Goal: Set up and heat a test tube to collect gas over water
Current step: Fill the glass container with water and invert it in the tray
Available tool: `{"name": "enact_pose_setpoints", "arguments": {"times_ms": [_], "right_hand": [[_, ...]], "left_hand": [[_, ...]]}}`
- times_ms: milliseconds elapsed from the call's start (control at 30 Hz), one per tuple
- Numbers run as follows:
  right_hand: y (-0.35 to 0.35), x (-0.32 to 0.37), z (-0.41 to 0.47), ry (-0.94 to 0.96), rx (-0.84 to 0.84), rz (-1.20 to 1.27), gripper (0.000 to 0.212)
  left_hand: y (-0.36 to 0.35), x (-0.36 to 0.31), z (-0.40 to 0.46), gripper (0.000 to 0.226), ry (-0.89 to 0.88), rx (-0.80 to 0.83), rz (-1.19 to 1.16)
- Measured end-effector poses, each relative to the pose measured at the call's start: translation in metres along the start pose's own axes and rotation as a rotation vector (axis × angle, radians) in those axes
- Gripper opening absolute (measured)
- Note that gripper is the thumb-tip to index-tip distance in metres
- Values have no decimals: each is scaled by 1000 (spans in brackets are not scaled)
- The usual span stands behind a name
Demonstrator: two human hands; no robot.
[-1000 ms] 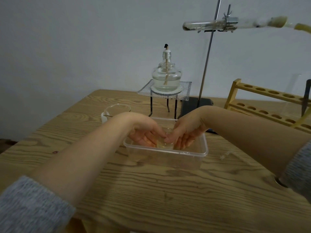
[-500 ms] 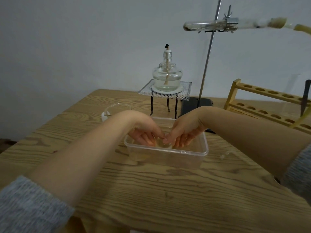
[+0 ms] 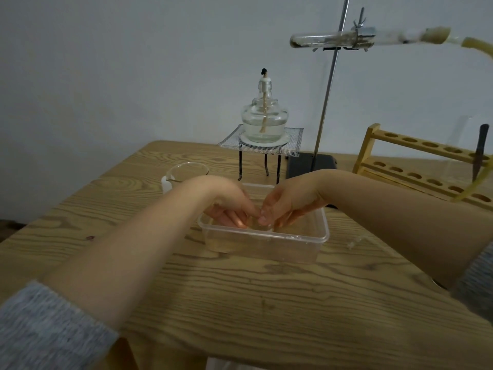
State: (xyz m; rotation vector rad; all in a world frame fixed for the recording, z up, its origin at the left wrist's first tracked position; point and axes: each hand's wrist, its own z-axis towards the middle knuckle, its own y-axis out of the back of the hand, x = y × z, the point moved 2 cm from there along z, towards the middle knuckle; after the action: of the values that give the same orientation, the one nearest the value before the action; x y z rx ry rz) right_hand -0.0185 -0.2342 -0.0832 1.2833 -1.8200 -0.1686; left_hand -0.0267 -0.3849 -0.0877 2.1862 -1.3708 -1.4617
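A clear plastic tub (image 3: pixel 301 237) of water sits mid-table. My left hand (image 3: pixel 226 201) and my right hand (image 3: pixel 289 202) both reach down into it. Their fingertips meet around a small clear glass vessel (image 3: pixel 262 227) lying in the water, which is mostly hidden by the fingers. At the upper right, a test tube (image 3: pixel 314 40) is clamped level on a retort stand (image 3: pixel 326 97). It is stoppered and joined to a yellowish rubber hose (image 3: pixel 477 46). An unlit alcohol lamp (image 3: pixel 264 121) stands on wire gauze over a tripod behind the tub.
A glass beaker (image 3: pixel 186 172) stands left of the tub, behind my left wrist. A wooden test tube rack (image 3: pixel 416 166) sits at the right with the hose hanging in front of it. The stand's black base (image 3: pixel 310 164) lies behind the tub. The table's left edge runs diagonally.
Both hands have lifted their fingers slightly higher in the tub while staying joined at the glass vessel. Nothing else has moved.
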Motion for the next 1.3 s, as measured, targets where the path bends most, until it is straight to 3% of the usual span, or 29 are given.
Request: {"name": "enact_pose_setpoints", "arguments": {"times_ms": [167, 467, 633, 833, 1033, 1300], "right_hand": [[-5, -1, 0, 51, 12, 37, 27], [-9, -1, -3, 88, 1, 89, 42], [-9, 0, -3, 78, -3, 91, 49], [-9, 2, -7, 90, -25, 99, 35], [-8, 4, -12, 75, -60, 19, 42], [-6, 6, -16, 101, -52, 36, 37]], "left_hand": [[-2, -1, -5, 24, -14, 12, 31], [-2, -2, -6, 37, -20, 8, 25], [-2, -5, -9, 35, -35, -16, 57], [-1, -9, -9, 37, -76, -64, 62], [-1, -9, -10, 41, -72, -74, 60], [3, -9, -12, 34, -101, -72, 33]]}}
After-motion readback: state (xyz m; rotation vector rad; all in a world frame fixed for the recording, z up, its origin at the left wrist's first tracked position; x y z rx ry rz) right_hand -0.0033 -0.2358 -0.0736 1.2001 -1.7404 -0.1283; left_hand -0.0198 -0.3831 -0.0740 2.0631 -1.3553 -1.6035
